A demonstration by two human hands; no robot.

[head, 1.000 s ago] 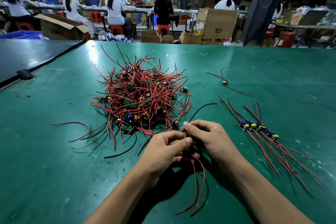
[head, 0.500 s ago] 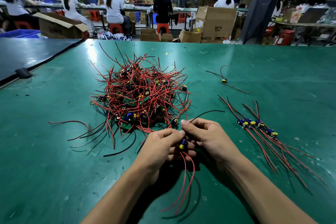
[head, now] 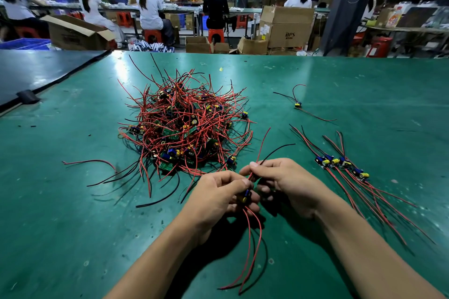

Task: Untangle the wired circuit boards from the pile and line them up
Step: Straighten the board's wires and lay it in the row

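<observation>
One board (head: pixel 246 195) is out of the pile (head: pixel 187 128) and held just above the green table (head: pixel 73 226), close in front of the person, between the heap and the row (head: pixel 340 165) of finished boards laid side by side to the right. The left hand (head: pixel 216 199) has its fingers curled round the board, thumb on top by the blue and yellow parts, while the right hand (head: pixel 291 182) pinches the upper leads (head: pixel 263 147), one red and one black, between thumb and forefinger, just above the board. The lower leads (head: pixel 248 238) hang free towards the person and look clear of everything. By my reading the untangling of this piece is about done, since no strand seems to run back into the heap (though the nearest pile wires lie close behind the knuckles, so a snag cannot be ruled out), and the step in hand is straightening its wires. Next comes carrying it right and setting it down at the near end of the row, parallel to its neighbours, leads fanned the same way. A stray board (head: pixel 297 104) farther back, well apart from both groups, would also need bringing into line.
</observation>
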